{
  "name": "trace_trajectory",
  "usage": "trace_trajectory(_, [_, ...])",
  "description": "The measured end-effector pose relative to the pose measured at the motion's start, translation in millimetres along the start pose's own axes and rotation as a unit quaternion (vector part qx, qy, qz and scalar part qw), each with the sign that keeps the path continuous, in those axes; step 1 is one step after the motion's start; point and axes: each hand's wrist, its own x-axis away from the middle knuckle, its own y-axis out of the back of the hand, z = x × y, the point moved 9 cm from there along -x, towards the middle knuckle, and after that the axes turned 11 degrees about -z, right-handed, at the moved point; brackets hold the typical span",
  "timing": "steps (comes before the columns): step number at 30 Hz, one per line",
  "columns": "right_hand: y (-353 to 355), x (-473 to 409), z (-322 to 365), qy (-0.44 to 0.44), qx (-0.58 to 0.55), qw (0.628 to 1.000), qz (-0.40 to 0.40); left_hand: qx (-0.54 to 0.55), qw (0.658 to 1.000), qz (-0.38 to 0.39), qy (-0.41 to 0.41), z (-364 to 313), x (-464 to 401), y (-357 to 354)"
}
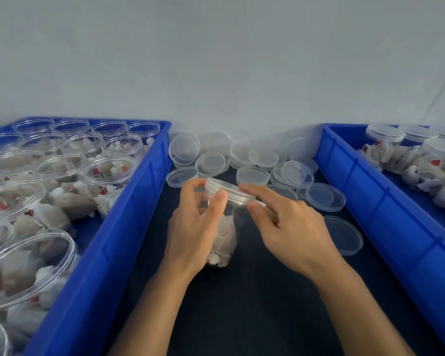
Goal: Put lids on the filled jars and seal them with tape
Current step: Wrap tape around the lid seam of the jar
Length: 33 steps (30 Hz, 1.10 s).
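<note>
The left blue plastic bin (pixel 129 227) of open clear jars runs off the left and bottom edges, and the right blue plastic bin (pixel 370 196) of lidded jars is cut by the right edge. The left hand (pixel 193 227) hides much of the clear plastic jar of white pouches (pixel 225 242). Whether the right hand (pixel 288 227) pinches tape at the clear round lid (pixel 229 192) cannot be told; both forearms leave the bottom edge.

Soft, even, bluish light — faint shadows; edges bowed, slightly blurred.
</note>
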Motion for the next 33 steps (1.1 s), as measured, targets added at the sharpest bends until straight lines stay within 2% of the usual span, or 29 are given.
trace_trajectory(3, [2.0, 0.5, 0.0, -0.009, 0.003, 1.0, -0.006, -0.074, 0.997, -0.004, -0.024, -8.0, 3.3, -0.4])
trace_trajectory(5, [3.5, 1.3, 1.2, -0.011, 0.016, 1.0, -0.01, -0.167, 0.981, -0.051, -0.082, -21.6, 5.2, 5.9])
trace_trajectory(7, [4.1, 2.6, 5.8, -0.004, 0.032, 0.999, -0.015, -0.204, 0.969, -0.086, -0.11, -29.8, 9.4, 8.7])
trace_trajectory(11, [0.0, 2.9, 10.6, 0.011, 0.052, 0.998, -0.016, -0.185, 0.978, -0.063, -0.076, -23.2, 12.4, -0.3])
trace_trajectory(15, [-7.5, 4.3, 2.3, -0.022, -0.032, 0.998, 0.05, -0.152, 0.985, -0.058, -0.054, -12.9, 4.1, 6.1])
trace_trajectory(20, [2.9, -0.3, 3.7, -0.007, -0.002, 1.0, 0.017, -0.088, 0.995, -0.046, -0.02, -6.5, 3.4, 7.9])
trace_trajectory(33, [1.8, -1.5, -6.7, -0.013, 0.002, 0.999, 0.029, 0.044, 0.998, 0.028, 0.045, 0.0, 2.1, -1.3])
